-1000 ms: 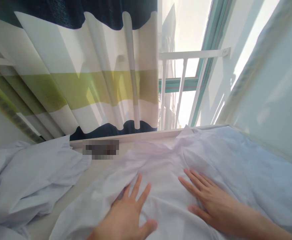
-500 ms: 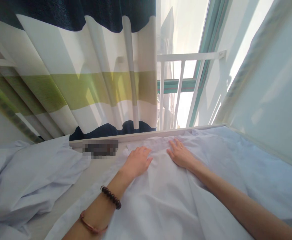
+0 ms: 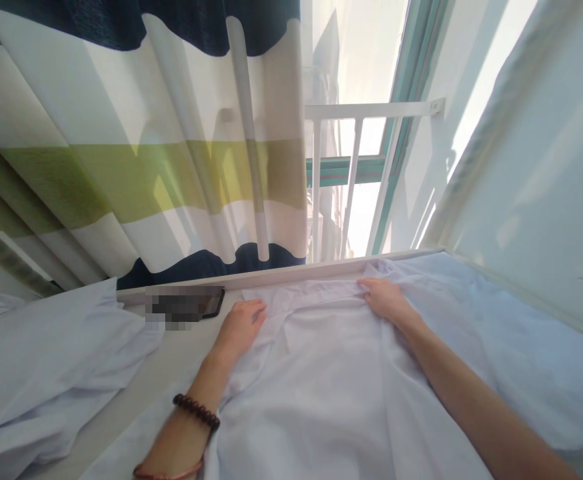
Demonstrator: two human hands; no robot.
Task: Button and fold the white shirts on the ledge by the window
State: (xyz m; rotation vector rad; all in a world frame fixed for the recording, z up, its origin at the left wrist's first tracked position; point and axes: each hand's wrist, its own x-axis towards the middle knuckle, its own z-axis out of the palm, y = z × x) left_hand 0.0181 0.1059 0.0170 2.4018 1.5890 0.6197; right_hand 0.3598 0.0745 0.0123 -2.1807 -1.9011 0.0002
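White cloth (image 3: 316, 373), perhaps a shirt or coat, is spread out below me, with a folded band along its far edge. My left hand (image 3: 241, 327) is at the left end of that band, its fingers bent and closed on the fabric. At the right end, my right hand (image 3: 386, 300) pinches the edge between thumb and fingers. Parts of both sets of fingertips are hidden. A dark beaded bracelet (image 3: 196, 411) and a reddish cord (image 3: 166, 473) circle my left wrist and forearm.
A crumpled white cloth (image 3: 46, 367) lies to the left. Near the far ledge (image 3: 271, 277) is a dark flat device (image 3: 214, 303), partly blurred out. Beyond hang a striped curtain (image 3: 211, 173) and white railing (image 3: 371, 110); a pale wall (image 3: 536, 187) bounds the right.
My hands have moved apart, left hand leftward and right hand rightward, from lying on the cloth to gripping its far edge. The band between them looks straighter. The view has shifted slightly right.
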